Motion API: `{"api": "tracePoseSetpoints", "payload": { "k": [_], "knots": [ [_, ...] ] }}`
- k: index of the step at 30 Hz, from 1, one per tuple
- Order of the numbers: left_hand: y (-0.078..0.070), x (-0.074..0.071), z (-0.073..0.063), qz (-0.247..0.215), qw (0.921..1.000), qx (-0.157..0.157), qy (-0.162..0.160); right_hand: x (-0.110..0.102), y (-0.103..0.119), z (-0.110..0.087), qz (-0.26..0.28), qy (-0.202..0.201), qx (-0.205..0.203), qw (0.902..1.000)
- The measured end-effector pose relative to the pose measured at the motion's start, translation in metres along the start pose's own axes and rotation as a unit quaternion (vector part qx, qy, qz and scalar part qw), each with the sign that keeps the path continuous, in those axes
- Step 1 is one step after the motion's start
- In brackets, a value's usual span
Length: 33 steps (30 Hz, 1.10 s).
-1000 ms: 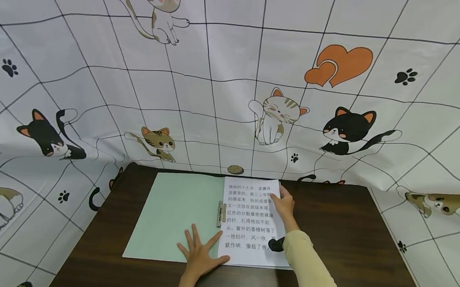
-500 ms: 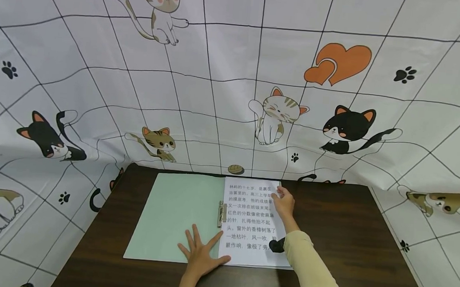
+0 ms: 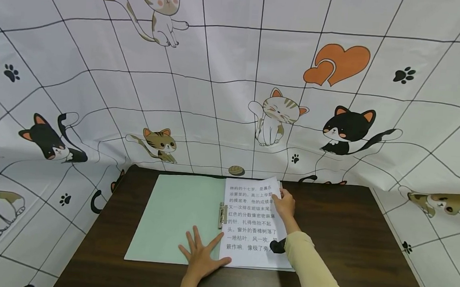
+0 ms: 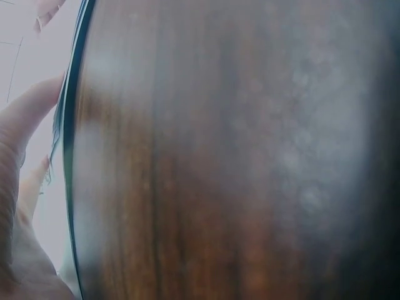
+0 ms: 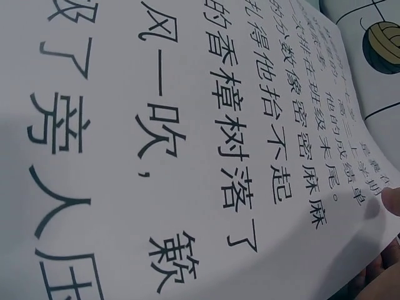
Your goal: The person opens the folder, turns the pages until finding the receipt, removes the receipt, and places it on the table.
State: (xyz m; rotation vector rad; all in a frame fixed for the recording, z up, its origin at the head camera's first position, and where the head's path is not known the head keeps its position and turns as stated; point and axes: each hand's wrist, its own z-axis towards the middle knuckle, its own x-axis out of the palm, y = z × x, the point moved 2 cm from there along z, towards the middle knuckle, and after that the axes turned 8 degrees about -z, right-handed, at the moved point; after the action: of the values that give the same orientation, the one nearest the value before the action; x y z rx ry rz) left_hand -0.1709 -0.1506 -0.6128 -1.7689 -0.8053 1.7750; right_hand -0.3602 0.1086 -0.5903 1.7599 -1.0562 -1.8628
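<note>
A pale green folder (image 3: 180, 220) lies opened out on the table, with a metal clip (image 3: 221, 216) along its spine. On its right half are sheets of paper, the top sheet (image 3: 248, 231) printed with large Chinese characters. My left hand (image 3: 203, 258) rests with spread fingers on the folder's lower middle, its thumb reaching onto the sheet's lower left. At the upper right edge, my right hand (image 3: 285, 205) pinches the top sheet, whose top corner is slightly raised. In the right wrist view, the thumb (image 5: 392, 200) lies on the sheet, with fingers below the edge.
Dark wood table (image 3: 339, 240) surrounds the folder. A white cloth (image 3: 225, 94) printed with cats and grid lines hangs behind it and along both sides. A dark object (image 3: 277, 246) sits by the right cuff, over the page.
The top sheet's upper right corner has lifted a little and now rises above the sheets beneath. The left hand stays in place, and the right hand has barely moved.
</note>
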Motion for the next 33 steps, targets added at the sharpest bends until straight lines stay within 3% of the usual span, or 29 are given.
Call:
{"api": "tracePoseSetpoints", "payload": {
  "k": [9,22,33],
  "knots": [
    [-0.002,-0.001,0.002,-0.003,0.9997,-0.011,0.020,-0.003,-0.001,-0.002,0.068,-0.018,-0.018,0.9973],
    [-0.002,-0.003,0.002,-0.001,0.9995,-0.017,0.028,-0.009,-0.004,-0.009,0.107,0.040,-0.030,0.9930],
    [-0.005,-0.005,0.001,0.002,0.9996,-0.015,0.024,-0.008,-0.002,-0.013,0.143,0.053,-0.039,0.9876]
  ]
}}
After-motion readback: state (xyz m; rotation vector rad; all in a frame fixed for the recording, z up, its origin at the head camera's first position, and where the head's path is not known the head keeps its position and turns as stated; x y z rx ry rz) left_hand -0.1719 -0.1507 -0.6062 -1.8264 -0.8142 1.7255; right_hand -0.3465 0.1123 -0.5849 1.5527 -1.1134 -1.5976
